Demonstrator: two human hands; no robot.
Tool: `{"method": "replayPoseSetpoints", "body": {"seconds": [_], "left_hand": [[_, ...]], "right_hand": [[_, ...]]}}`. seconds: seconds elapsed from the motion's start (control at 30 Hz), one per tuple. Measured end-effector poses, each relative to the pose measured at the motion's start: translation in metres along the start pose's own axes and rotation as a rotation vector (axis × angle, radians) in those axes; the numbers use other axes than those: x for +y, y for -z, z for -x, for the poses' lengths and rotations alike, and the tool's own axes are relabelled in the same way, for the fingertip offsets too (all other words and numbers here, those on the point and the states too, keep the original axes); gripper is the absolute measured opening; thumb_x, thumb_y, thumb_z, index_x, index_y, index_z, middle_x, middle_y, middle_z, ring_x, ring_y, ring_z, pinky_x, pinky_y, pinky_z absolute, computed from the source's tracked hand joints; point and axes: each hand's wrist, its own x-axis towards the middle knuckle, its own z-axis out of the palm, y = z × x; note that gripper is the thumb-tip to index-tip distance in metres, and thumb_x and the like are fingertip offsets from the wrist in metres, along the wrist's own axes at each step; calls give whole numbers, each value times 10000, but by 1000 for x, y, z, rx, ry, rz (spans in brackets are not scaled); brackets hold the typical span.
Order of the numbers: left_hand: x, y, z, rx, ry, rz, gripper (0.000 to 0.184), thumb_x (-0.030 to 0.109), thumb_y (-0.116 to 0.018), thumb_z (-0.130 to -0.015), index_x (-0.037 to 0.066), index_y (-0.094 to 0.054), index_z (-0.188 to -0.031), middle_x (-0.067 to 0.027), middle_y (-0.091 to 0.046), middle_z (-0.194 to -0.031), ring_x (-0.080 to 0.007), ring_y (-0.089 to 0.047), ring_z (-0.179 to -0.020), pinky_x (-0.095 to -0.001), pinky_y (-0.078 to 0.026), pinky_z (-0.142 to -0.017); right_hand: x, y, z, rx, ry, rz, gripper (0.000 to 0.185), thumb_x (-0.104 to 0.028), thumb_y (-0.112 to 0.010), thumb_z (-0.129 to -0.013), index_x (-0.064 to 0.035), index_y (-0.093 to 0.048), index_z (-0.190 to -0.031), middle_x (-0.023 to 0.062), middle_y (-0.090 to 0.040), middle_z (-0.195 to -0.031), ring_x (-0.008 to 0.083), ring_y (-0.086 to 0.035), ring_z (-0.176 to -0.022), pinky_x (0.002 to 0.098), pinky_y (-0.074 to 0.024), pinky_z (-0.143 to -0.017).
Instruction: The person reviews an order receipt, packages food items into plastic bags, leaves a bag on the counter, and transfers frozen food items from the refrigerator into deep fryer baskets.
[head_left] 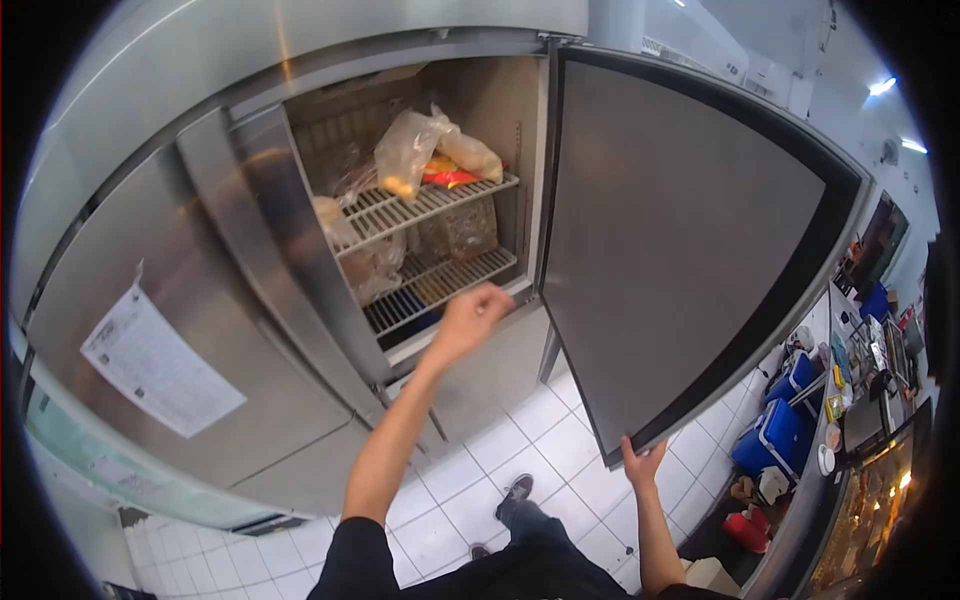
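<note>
A steel refrigerator stands before me with its right door (pixel 690 230) swung wide. My right hand (pixel 642 460) grips the lower outer corner of that door, thumb on the inner face. In front of the lower part of the opening is my left hand (pixel 472 322), raised with its fingers curled in and nothing visible in them. Inside, the upper wire shelf (pixel 400 220) bears a clear plastic bag (pixel 408 150) with yellow pieces at its bottom and a red and yellow packet (pixel 450 174). More bagged food (pixel 465 230) sits on the lower wire shelf (pixel 470 278).
The refrigerator's left door (pixel 140 290) is closed, a paper sheet (pixel 160 360) taped to it. White floor tiles (pixel 450 510) lie around my feet. Blue bins (pixel 775 440), a red item (pixel 747 530) and a cluttered counter (pixel 850 400) stand at the right.
</note>
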Motion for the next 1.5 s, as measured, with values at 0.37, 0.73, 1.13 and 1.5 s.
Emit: {"method": "replayPoseSetpoints", "body": {"seconds": [0.37, 0.73, 1.13, 1.5], "left_hand": [[-71, 81, -368, 701, 325, -541, 664, 548, -563, -899, -83, -697, -1053, -312, -698, -1036, -452, -672, -1036, -498, -521, -901], [35, 83, -339, 576, -116, 337, 323, 262, -552, -925, -20, -675, -826, -112, -686, -742, -221, -684, -746, -374, -507, -648], [77, 107, 85, 244, 191, 1150, 226, 185, -567, -915, -9, -640, -1007, -105, -706, -923, -235, -704, -859, -357, -571, -793], [120, 85, 305, 443, 161, 1372, 306, 188, -579, -863, -36, -643, -1061, -162, -702, -978, -274, -701, -876, -407, -588, -804]], "right_hand": [[39, -31, 29, 328, 295, 21, 669, -219, -848, -712, 27, -544, -1255, 209, -614, -1213, 348, -635, -1066, 434, -485, -932], [75, -32, 59, 113, 58, -166, 813, -246, -835, -760, 59, -400, -1375, 226, -493, -1343, 324, -480, -1253, 452, -368, -1076], [-49, -48, 46, -5, -2, 37, 588, -202, -833, -776, 37, -545, -1230, 256, -510, -1300, 418, -497, -1216, 501, -372, -1052], [-211, -105, 71, -714, -519, -642, 680, -303, -729, -904, 22, -424, -1418, 216, -505, -1349, 319, -504, -1253, 455, -425, -1014]]}}
